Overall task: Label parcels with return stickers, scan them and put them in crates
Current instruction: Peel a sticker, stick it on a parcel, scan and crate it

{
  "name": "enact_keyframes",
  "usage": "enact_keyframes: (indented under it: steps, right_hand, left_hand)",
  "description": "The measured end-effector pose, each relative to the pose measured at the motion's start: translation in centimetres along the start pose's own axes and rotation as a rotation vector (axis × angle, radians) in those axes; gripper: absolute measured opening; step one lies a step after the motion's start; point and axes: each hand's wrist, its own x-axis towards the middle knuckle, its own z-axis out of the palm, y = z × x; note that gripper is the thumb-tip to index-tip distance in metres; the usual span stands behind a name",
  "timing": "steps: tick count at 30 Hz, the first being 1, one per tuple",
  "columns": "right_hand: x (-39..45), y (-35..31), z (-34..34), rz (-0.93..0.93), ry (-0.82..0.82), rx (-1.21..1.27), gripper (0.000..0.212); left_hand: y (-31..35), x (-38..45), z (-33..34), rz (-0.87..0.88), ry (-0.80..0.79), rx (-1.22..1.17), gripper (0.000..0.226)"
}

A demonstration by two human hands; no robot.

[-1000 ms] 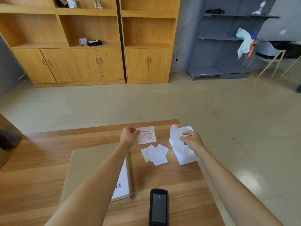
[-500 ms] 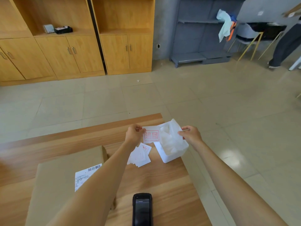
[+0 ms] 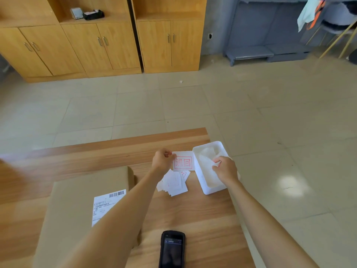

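My left hand (image 3: 162, 159) pinches a white return sticker (image 3: 183, 161) with a red square stamp, held above the wooden table (image 3: 193, 209). My right hand (image 3: 225, 168) pinches a translucent backing sheet (image 3: 206, 161) inside the small white box (image 3: 207, 189) at the table's right edge. A pile of loose return stickers (image 3: 173, 182) lies under the held one. A flat brown cardboard parcel (image 3: 77, 200) with a white shipping label (image 3: 105, 205) lies at the left. A black handheld scanner (image 3: 172, 250) rests near the front edge.
Wooden cabinets (image 3: 108, 45) line the far wall, and a grey metal shelf unit (image 3: 266, 31) stands to their right. Beige tiled floor (image 3: 251, 113) lies beyond the table's far and right edges. A chair with yellow legs (image 3: 340, 35) stands at the far right.
My right hand has lowered the backing sheet from above the white box down into it. My left hand keeps the sticker. The view has tilted down and shifted right.
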Motion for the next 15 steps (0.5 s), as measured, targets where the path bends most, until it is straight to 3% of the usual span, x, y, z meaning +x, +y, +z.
enact_keyframes:
  steps: [7, 12, 15]
  right_hand:
    - [-0.3, -0.3, 0.0, 0.009, 0.052, 0.032, 0.023]
    - [-1.2, -2.7, -1.4, -0.097, 0.133, 0.160, 0.020]
    - [-2.4, -4.8, -1.6, -0.078, 0.014, 0.324, 0.018]
  left_hand:
    - [-0.9, -0.1, -1.0, -0.032, 0.026, -0.002, 0.006]
    - [0.4, -1.3, -1.9, 0.010, 0.044, -0.034, 0.005]
    - [1.2, -2.3, -2.7, 0.031, 0.040, -0.046, 0.006]
